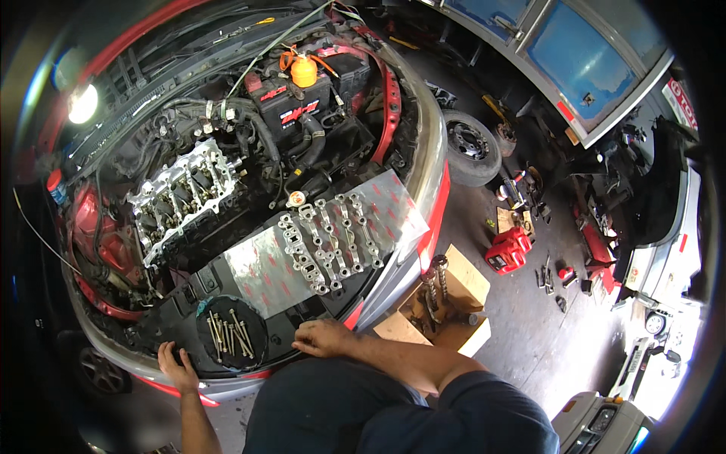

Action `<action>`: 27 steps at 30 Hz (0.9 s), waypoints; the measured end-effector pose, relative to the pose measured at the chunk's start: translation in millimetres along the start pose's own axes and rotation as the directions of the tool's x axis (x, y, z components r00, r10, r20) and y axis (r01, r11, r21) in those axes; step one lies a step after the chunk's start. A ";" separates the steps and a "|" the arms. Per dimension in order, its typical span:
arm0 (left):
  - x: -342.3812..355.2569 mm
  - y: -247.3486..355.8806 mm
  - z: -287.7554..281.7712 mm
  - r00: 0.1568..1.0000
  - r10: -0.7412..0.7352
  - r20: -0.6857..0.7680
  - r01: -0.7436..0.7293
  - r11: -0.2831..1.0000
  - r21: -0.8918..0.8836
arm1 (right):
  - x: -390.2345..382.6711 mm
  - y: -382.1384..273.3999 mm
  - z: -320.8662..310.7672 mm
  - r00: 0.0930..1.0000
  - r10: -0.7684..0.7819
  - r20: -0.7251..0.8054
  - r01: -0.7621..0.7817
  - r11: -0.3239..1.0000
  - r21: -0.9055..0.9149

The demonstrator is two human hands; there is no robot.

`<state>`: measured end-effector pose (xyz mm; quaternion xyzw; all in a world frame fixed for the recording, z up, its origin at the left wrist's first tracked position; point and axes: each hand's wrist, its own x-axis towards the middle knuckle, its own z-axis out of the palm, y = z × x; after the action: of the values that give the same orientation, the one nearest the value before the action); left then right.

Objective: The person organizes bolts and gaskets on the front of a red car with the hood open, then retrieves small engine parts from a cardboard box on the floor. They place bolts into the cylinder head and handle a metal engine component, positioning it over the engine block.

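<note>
My left hand [179, 368] rests at the car's front edge, open, its fingers spread and nothing in them. Just right of it, a round dark tray [259, 349] carries several long bolts [229, 334]. My right hand [324, 338] lies on the black plastic panel [283, 331], fingers curled in and no object showing in them. Beyond it, a silvery sheet [257, 265] with red print bears several metal camshaft bearing caps [333, 246] set in rows. Farther left in the engine bay sits the exposed cylinder head [185, 197].
A battery [291, 106] with an orange oil can [304, 72] on it stands at the back of the bay. Right of the car, an opened cardboard box [461, 284] holds camshafts [439, 276]. A red jug [508, 250], a wheel [470, 147] and scattered tools lie on the floor.
</note>
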<state>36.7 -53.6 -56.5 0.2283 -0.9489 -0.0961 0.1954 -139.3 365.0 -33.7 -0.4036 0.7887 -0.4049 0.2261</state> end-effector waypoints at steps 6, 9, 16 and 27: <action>0.4 0.0 0.5 1.000 0.006 -0.006 -0.006 0.999 -0.037 | 4.9 0.5 -71.8 0.993 0.048 -0.104 -0.045 0.999 0.028; 2.9 2.3 2.7 1.000 0.012 -0.011 -0.013 0.998 -0.060 | 17.1 19.3 -130.2 0.938 0.151 -0.313 -0.198 0.972 -0.124; 7.0 12.6 -1.3 1.000 0.013 -0.014 -0.014 0.998 -0.063 | 38.6 43.6 -174.1 0.928 0.231 -0.292 -0.336 0.858 -0.389; 19.2 29.1 -11.1 0.999 -0.012 -0.039 0.006 0.991 -0.130 | 61.8 38.1 -165.5 0.897 0.402 -0.182 -0.441 0.804 -0.398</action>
<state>14.1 -38.2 -32.3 0.2212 -0.9355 -0.1540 0.2284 -305.1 403.0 27.5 -0.2395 0.9372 -0.1779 0.1808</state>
